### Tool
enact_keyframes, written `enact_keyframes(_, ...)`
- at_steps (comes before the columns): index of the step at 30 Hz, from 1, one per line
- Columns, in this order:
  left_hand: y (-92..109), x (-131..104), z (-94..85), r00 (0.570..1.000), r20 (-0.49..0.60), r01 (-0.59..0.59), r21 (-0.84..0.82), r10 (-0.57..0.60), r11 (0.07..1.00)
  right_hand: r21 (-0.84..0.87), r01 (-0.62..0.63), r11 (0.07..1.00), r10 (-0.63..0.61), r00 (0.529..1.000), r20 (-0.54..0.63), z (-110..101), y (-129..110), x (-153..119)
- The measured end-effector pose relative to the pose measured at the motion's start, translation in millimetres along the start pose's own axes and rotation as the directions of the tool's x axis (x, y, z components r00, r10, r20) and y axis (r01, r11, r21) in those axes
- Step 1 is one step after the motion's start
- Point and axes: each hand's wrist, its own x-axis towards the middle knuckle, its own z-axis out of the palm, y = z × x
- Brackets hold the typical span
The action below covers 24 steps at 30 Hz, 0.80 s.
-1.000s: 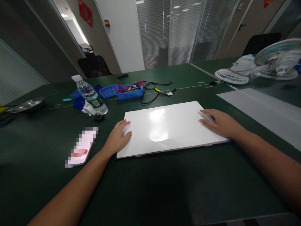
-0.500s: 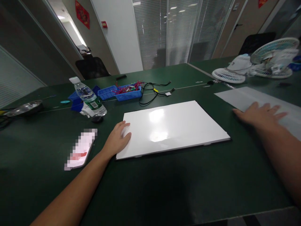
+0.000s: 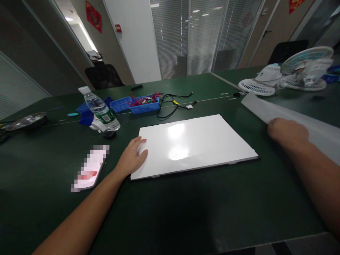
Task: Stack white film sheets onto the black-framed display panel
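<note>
From the head camera, a wide dark green tabletop [image 3: 170,212] fills the room's middle, with grey partition walls, a white door panel and slatted blinds behind it, and two black chairs pushed up at the far side.

One glossy white board [image 3: 193,143] lies flat near the middle. The left hand [image 3: 132,156] rests open on its near left corner, fingers spread flat on the surface. The right hand [image 3: 288,132] sits well to the right of the board, curled closed around the edge of one translucent sheet [image 3: 292,117], which is lifted off the tabletop on that side.

To the left lies one phone [image 3: 90,170], one water bottle [image 3: 102,111] tipped over, and a metal dish [image 3: 25,121]. I count three blue trays [image 3: 124,103], one holding red bits, with a black cable [image 3: 172,102] beside them. Two white fans [image 3: 289,72] lie at the far right.
</note>
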Motion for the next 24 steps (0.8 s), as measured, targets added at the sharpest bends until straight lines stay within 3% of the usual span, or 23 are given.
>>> enact_keyframes(5,2.0,-0.4,0.3,1.000,0.001,-0.002,0.012,0.002,1.000,-0.004,0.135,0.991,-0.134,0.980,-0.147,-20.5,-27.9,-34.1)
enact_keyframes(8,4.5,-0.9,-1.0,1.000,0.018,-0.020,0.033,0.019,0.999,0.009,0.384,0.923,-0.368,0.893,-0.259,-24.3,-47.6,-58.8)
enact_keyframes(10,6.0,-1.1,-2.2,0.999,0.024,-0.025,0.036,0.024,0.999,0.021,0.588,0.809,-0.559,0.780,-0.280,-23.3,-59.7,-73.2)
enact_keyframes(13,6.8,-1.3,-3.2,0.999,0.037,-0.009,0.035,0.008,0.999,0.052,0.848,0.527,-0.821,0.524,-0.225,-19.5,-77.8,-91.2)
enact_keyframes(15,6.5,-1.4,-3.2,0.999,0.043,-0.003,0.035,0.002,0.999,0.057,0.942,0.331,-0.920,0.336,-0.202,-18.1,-89.9,-101.4)
enact_keyframes(18,6.2,-1.6,-2.7,0.999,0.045,-0.008,0.032,0.006,0.999,0.077,0.986,0.147,-0.971,0.159,-0.180,-20.4,-104.0,-114.1)
enact_keyframes(21,6.6,-1.7,-2.7,0.999,0.042,-0.014,0.030,0.013,0.999,0.184,0.981,0.055,-0.979,0.089,-0.184,-26.7,-108.3,-122.6)
enact_keyframes(23,6.9,-1.7,-2.8,0.999,0.037,-0.015,0.029,0.014,0.999,0.320,0.947,0.042,-0.976,0.107,-0.190,-30.6,-105.9,-124.7)
enact_keyframes(24,7.0,-1.8,-2.9,0.999,0.035,-0.014,0.028,0.013,1.000,0.394,0.917,0.060,-0.969,0.149,-0.198,-31.9,-103.5,-124.1)
